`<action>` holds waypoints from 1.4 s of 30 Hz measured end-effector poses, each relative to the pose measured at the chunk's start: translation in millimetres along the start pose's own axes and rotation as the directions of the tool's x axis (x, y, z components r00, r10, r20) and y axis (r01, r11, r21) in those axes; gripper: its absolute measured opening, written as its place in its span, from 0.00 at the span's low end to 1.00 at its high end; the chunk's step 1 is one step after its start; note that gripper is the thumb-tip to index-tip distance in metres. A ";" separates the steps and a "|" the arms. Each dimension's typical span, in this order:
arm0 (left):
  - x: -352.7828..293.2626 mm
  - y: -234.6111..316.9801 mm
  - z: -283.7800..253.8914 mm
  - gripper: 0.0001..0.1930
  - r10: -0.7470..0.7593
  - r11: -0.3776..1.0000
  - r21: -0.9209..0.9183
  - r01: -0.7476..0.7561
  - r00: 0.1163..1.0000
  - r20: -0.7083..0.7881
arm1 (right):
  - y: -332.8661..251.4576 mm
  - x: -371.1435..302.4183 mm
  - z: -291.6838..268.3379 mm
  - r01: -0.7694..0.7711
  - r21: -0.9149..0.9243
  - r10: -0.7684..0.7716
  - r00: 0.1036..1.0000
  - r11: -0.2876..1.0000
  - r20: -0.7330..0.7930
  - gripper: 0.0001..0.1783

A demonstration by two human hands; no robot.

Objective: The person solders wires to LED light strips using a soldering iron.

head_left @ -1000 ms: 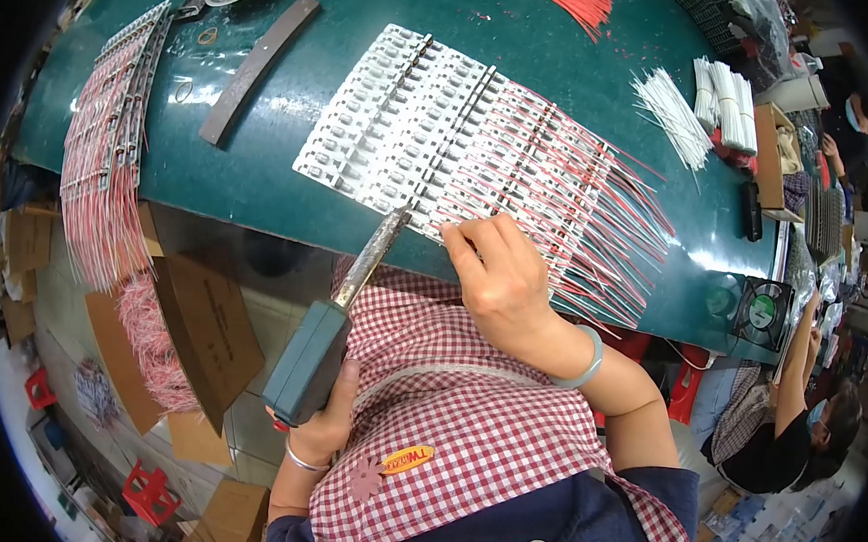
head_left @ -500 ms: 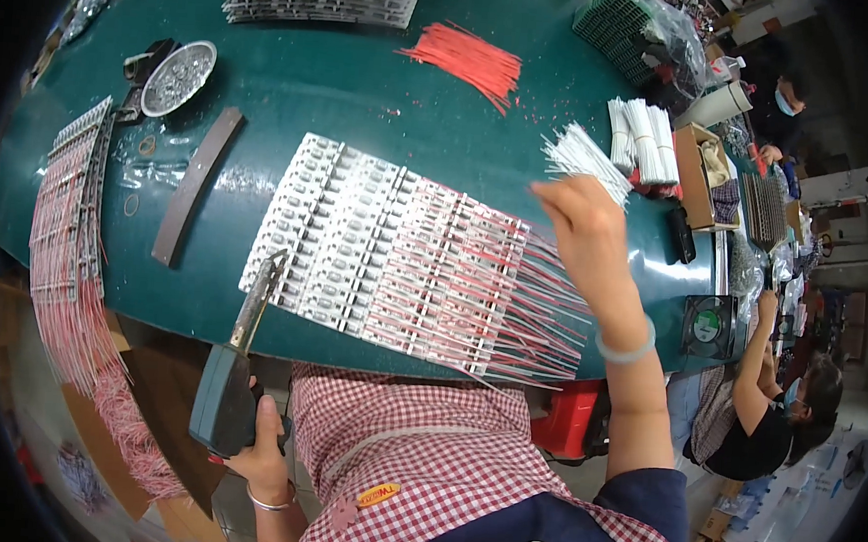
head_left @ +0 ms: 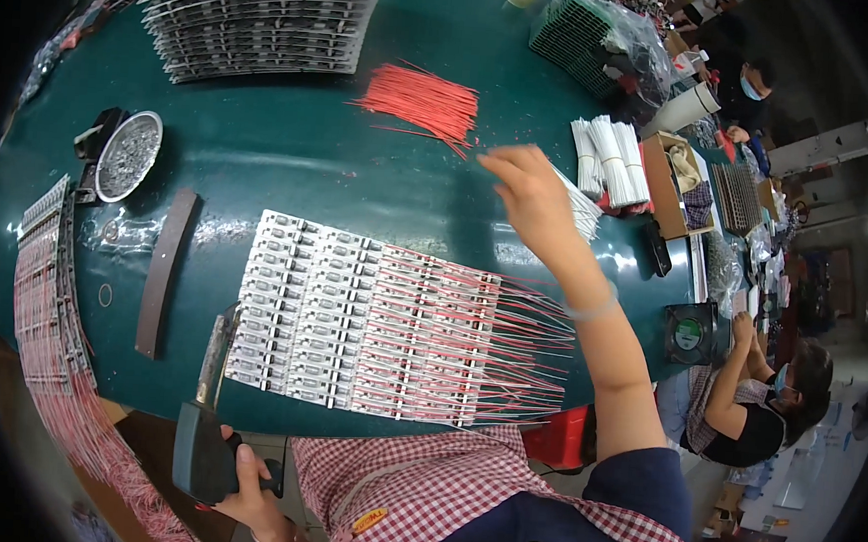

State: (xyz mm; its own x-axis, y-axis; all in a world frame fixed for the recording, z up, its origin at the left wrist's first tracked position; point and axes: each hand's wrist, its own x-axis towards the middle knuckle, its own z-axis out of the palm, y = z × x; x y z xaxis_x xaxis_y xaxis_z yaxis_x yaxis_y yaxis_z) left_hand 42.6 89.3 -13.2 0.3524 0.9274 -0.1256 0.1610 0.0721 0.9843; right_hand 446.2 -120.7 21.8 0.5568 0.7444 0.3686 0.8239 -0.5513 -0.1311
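My left hand [head_left: 249,496] is closed round the handle of a dark soldering gun [head_left: 202,448]. The gun's long metal nose points up, its tip by the left edge of a panel of small white circuit boards [head_left: 324,314]. Thin red and white wires [head_left: 528,351] run across the panel's right half and stick out past its right edge. Over the table, beyond the panel, my right hand [head_left: 530,189] is raised with fingers stretched leftward and apart, and nothing shows in them. It is between a pile of red wires [head_left: 420,101] and loose white wires [head_left: 585,209], partly covering the latter.
A tall stack of panels [head_left: 260,22] stands at the far left. A metal dish [head_left: 129,157], a brown strip [head_left: 166,275] and wired panels [head_left: 47,297] lie leftward. Rightward are bundled white wires [head_left: 615,161], a cardboard box [head_left: 663,191], a small fan [head_left: 691,332] and a co-worker [head_left: 744,404].
My right hand has moved left and away from me, from the white wires toward the red pile. The view has shifted, while the soldering gun stays in my left hand beside the panel.
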 end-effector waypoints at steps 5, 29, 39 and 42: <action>17.1 -3.5 1.6 0.20 -0.021 0.999 -0.046 0.025 0.995 0.095 | 24.7 -75.9 -21.5 -0.260 -0.148 0.268 0.963 0.954 0.036 0.26; 16.5 16.8 9.6 0.20 0.005 0.995 -0.102 0.004 0.996 0.084 | 21.8 -41.1 -39.4 -0.168 -0.209 0.148 0.983 0.963 -0.108 0.14; 16.3 33.4 18.3 0.24 0.082 0.972 -0.230 -0.052 0.989 0.123 | -84.7 39.5 -13.8 0.487 -0.494 -0.265 0.851 0.720 0.453 0.05; 16.6 36.2 18.1 0.25 0.130 0.959 -0.268 -0.089 0.982 0.139 | -91.9 37.2 11.4 0.547 -0.461 -0.268 0.797 0.699 0.541 0.05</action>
State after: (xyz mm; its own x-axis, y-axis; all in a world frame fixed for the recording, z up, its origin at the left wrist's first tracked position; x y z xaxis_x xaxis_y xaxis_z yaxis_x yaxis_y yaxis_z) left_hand 70.9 100.6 18.0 0.4951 0.8688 -0.0125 -0.1240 0.0849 0.9886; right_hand 392.4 -38.0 37.1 0.2806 0.9449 -0.1688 0.8318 -0.1516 0.5340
